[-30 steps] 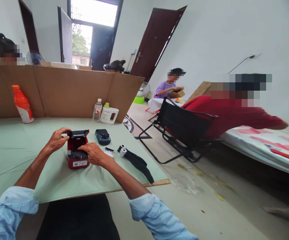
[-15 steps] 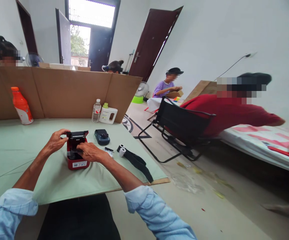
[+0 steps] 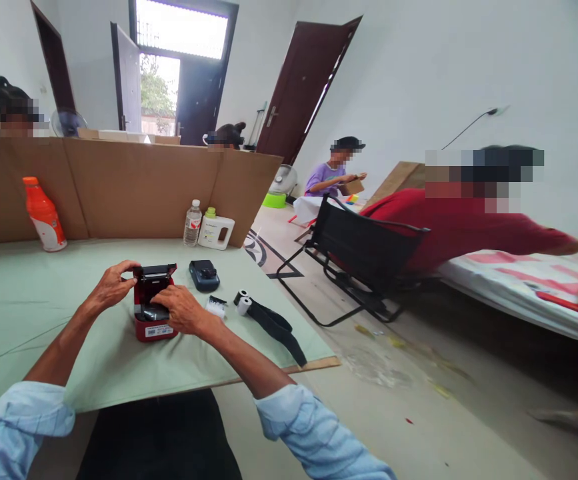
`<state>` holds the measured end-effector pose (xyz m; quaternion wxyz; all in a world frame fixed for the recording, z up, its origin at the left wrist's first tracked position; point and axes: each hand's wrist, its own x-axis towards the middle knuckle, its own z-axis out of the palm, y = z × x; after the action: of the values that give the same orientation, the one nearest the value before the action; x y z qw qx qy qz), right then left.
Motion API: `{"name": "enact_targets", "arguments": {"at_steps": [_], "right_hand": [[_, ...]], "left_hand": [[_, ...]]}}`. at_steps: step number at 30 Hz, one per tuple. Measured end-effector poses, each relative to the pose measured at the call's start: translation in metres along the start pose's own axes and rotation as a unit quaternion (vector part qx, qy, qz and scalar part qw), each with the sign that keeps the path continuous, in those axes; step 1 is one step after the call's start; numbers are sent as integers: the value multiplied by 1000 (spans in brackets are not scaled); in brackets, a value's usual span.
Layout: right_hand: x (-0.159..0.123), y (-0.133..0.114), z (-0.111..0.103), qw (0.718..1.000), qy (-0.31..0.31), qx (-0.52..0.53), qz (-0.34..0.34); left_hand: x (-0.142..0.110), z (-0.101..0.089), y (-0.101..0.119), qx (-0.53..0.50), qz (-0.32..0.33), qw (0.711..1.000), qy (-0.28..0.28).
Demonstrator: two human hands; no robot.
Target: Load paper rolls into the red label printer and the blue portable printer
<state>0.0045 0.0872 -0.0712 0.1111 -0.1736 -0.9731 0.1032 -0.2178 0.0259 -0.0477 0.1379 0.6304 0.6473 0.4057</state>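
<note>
In front of me on the cloth-covered table stands a small red and black label printer [image 3: 143,332], its black lid [image 3: 155,270] raised. My left hand [image 3: 111,288] pinches the lid's left edge between thumb and fingers. Over the right side of the open compartment, my right hand [image 3: 185,309] reaches in with bent, closed fingers. Whatever they grip is hidden. A dark shiny part [image 3: 155,313] shows inside the compartment beside my right fingertips. A white piece with a black edge [image 3: 215,307] lies just right of that hand.
Behind the printer sits a dark blue device [image 3: 204,275]. Small rolls [image 3: 243,305] and a black strap [image 3: 279,330] lie to the right. Bottles [image 3: 193,223] stand by a cardboard screen [image 3: 143,193]. A person in red [image 3: 399,227] sits on a black chair [image 3: 369,233].
My right hand has drawn back slightly to the right, showing more of the dark shiny part inside the printer. My left hand stays on the lid.
</note>
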Motion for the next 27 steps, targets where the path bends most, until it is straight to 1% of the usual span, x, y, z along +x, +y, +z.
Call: {"name": "enact_targets", "arguments": {"at_steps": [3,5,8,11,15,18,20,25,27], "right_hand": [[-15,0,16,994,104,-1,-31],[-24,-1,27,988,153,-5,-37],[-35,-5,41,981,190,-13,-42],[-42,-8,51,976,214,-13,-44],[-47,-4,56,967,248,7,-63],[-47,9,54,954,293,21,-52],[-47,20,54,955,296,30,-25],[-46,42,67,974,209,79,33],[-46,44,73,974,198,96,47]], "left_hand": [[-8,0,1,6,9,1000,-7],[-17,-1,0,9,31,999,-17],[-36,-1,-3,18,74,996,-45],[-56,4,-8,41,111,991,-59],[-76,22,-18,84,129,988,-32],[-82,35,-24,108,140,984,2],[-84,41,-27,120,147,981,26],[-87,49,-30,150,135,977,67],[-88,51,-29,151,129,978,71]]}}
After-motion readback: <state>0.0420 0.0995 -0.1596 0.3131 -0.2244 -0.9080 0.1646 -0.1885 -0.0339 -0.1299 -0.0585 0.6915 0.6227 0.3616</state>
